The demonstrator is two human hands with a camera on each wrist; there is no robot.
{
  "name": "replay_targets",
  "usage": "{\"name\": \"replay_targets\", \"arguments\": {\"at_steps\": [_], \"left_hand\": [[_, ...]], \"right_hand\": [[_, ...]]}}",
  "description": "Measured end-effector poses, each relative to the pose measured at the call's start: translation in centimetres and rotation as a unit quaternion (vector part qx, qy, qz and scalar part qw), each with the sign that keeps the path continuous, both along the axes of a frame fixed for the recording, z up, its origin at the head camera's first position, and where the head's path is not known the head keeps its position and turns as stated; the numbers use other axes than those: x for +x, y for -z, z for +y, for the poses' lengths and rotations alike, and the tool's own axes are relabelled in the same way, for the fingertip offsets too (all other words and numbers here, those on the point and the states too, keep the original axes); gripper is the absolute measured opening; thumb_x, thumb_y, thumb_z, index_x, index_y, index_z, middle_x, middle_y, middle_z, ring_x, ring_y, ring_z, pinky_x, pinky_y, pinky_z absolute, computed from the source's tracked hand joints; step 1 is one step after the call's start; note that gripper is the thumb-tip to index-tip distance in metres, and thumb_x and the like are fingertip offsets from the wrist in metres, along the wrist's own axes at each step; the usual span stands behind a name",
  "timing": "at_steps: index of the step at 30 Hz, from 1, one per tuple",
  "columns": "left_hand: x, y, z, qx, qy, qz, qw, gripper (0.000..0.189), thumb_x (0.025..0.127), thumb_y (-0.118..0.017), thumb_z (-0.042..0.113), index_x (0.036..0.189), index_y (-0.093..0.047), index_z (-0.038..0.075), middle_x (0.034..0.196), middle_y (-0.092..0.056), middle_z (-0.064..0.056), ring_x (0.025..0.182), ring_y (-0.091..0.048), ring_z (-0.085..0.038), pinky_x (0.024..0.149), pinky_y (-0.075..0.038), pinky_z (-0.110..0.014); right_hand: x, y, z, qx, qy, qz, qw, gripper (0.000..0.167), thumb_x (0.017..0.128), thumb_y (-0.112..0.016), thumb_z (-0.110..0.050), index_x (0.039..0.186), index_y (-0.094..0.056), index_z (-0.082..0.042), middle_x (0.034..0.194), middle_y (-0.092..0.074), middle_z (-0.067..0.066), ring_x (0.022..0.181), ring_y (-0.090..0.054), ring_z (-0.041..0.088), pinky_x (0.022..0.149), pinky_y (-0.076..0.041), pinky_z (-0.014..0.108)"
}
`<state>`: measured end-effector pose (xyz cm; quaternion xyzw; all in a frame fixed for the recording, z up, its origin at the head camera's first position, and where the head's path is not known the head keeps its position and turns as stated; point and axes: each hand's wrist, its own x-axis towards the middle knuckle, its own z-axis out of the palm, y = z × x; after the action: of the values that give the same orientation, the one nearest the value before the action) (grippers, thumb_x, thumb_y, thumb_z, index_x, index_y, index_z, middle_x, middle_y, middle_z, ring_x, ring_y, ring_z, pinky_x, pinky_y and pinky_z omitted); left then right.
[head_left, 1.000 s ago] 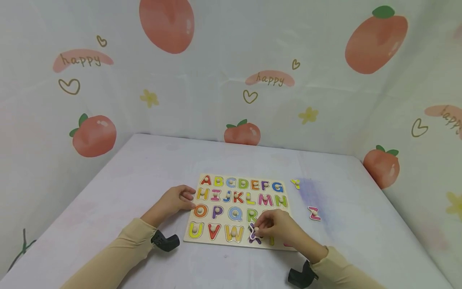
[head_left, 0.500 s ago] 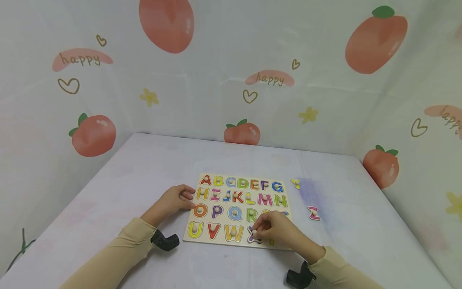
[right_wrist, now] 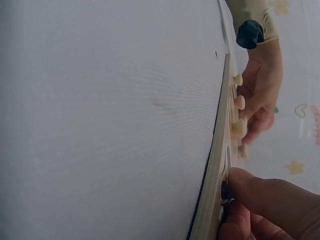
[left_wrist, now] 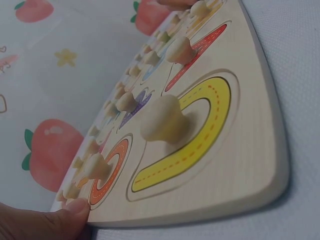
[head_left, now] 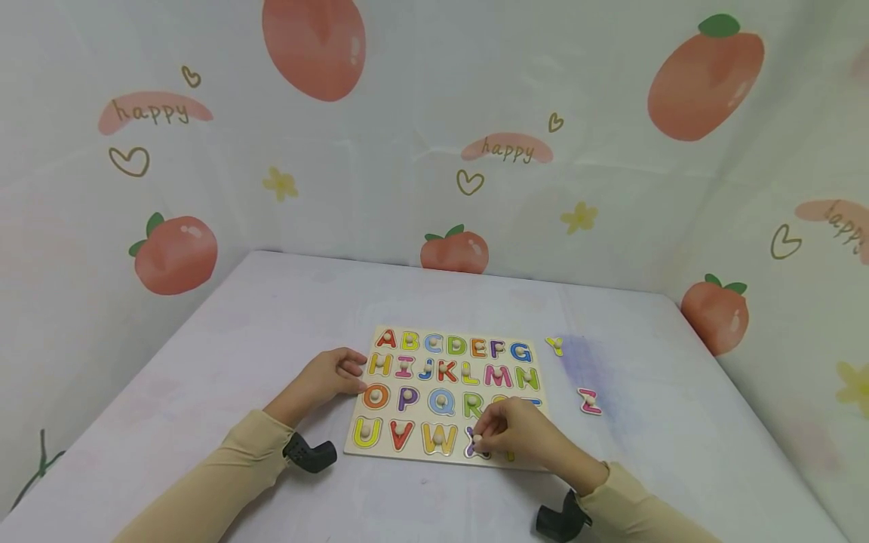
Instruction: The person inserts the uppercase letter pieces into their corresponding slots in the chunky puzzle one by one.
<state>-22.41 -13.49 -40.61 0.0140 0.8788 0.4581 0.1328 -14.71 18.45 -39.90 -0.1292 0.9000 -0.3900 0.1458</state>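
A wooden alphabet puzzle board with knobbed letters lies on the table. My left hand rests at its left edge, thumb and forefinger touching the edge; the left wrist view shows the thumb near the orange O. My right hand pinches the knob of the purple letter X piece between thumb and fingers. The X lies over its slot in the bottom row, partly hidden by the fingers. In the right wrist view the thumb presses close above the board's edge. This hand also covers the slots behind it.
A yellow letter Y and a pink letter Z lie on the table right of the board. Black wrist devices hang below both sleeves. A fruit-printed cloth stands behind the table.
The X piece has turned and come down, from tilted across its slot to lined up with it. The right hand shifted slightly left and down. The left hand stays at the board's edge.
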Motion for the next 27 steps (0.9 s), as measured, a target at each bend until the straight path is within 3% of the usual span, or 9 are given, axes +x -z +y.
{"name": "replay_targets", "arguments": {"at_steps": [15,23,27], "left_hand": [[0.0,-0.1,0.0,-0.002,0.002,-0.001,1.0,0.049,0.079,-0.078,0.008,0.122,-0.058,-0.001,0.097,-0.059,-0.009,0.081,-0.057,-0.017,0.072,-0.046,-0.027],[-0.2,0.2,0.0,-0.005,-0.004,-0.002,1.0,0.048,0.079,-0.078,0.008,0.122,-0.059,0.0,0.097,-0.06,-0.008,0.082,-0.058,-0.017,0.074,-0.046,-0.027],[-0.2,0.3,0.0,-0.004,-0.003,-0.003,1.0,0.048,0.079,-0.078,0.008,0.122,-0.059,0.0,0.098,-0.06,-0.009,0.082,-0.058,-0.017,0.074,-0.047,-0.027]], "right_hand": [[-0.2,-0.1,0.1,0.017,-0.014,0.008,0.9997,0.016,0.074,-0.083,-0.017,0.075,-0.068,-0.012,0.065,-0.059,-0.006,0.063,-0.052,0.009,0.058,-0.041,0.021],[-0.3,-0.5,0.4,0.004,-0.028,0.015,0.9995,0.018,0.074,-0.083,-0.017,0.082,-0.067,-0.013,0.07,-0.059,-0.006,0.064,-0.054,0.008,0.059,-0.043,0.02],[-0.4,-1.2,1.0,-0.005,-0.013,0.017,0.9998,0.019,0.074,-0.083,-0.016,0.085,-0.068,-0.012,0.072,-0.059,-0.004,0.066,-0.054,0.01,0.059,-0.044,0.021]]}}
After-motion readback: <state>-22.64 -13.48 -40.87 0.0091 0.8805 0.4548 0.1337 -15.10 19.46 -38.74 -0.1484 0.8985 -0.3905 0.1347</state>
